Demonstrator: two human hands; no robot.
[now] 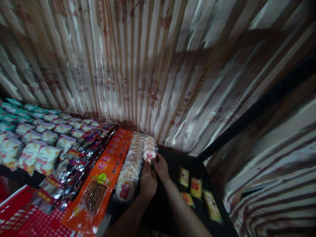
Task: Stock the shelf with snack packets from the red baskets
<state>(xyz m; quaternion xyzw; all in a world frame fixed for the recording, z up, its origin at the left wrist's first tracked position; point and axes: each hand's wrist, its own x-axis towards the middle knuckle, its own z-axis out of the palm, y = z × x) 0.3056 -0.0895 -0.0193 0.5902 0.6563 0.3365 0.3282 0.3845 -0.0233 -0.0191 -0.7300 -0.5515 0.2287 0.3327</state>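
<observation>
At the front end of a short row of round white rice crackers in clear wrappers, both my hands meet at one rice cracker packet [149, 155] with a red label. My left hand [148, 181] grips its near edge, fingers pointing forward. My right hand [161, 167] pinches its right side, the fingertips partly hidden by the wrapper. Just left lies a longer row of the same rice cracker packets [127, 184], overlapping one another. Beside that row runs a line of overlapping orange snack packets [95, 194], the front one showing brown sticks through a window.
Silver-and-dark packets [76, 164] and white snack bags [48, 159] fill the left, with green bags [14, 113] beyond. A red basket [22, 210] stands front left. Several small yellow packets [184, 177] lie right on the black tabletop [170, 154]. A striped curtain [148, 65] hangs behind; a dark pole [247, 115] slants right.
</observation>
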